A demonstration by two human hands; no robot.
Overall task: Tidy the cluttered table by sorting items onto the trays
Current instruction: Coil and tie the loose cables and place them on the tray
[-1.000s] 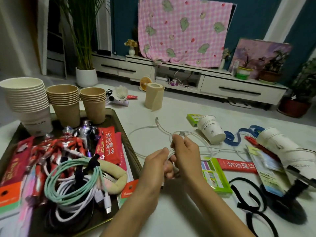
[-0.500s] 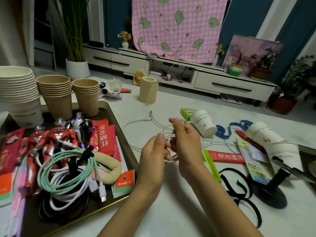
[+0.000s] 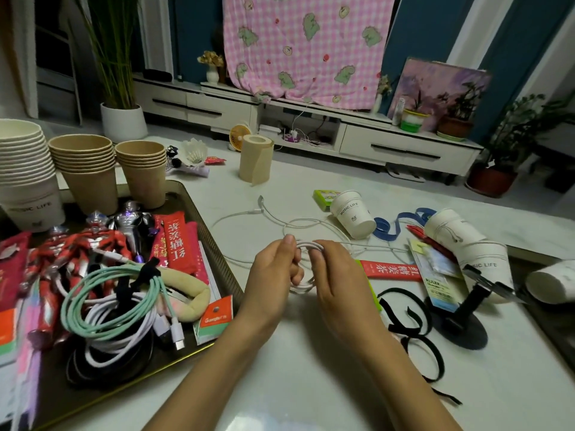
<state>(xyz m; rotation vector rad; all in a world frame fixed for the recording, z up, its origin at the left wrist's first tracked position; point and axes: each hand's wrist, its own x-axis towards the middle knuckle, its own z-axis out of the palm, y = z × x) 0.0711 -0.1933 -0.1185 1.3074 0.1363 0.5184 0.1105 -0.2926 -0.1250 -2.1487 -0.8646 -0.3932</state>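
Coiling the white cable (image 3: pixel 308 244) for the tray (image 3: pixel 214 241), you pinch its loops between left hand (image 3: pixel 270 275) and right hand (image 3: pixel 334 275).

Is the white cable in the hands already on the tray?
No, the left hand and right hand grip the white cable over the table, right of the tray.

Glossy white table (image 3: pixel 311 384), matt brown paper cups (image 3: pixel 90 169), smooth plastic-looking white cable (image 3: pixel 306 245), dull metal tray (image 3: pixel 193 206).
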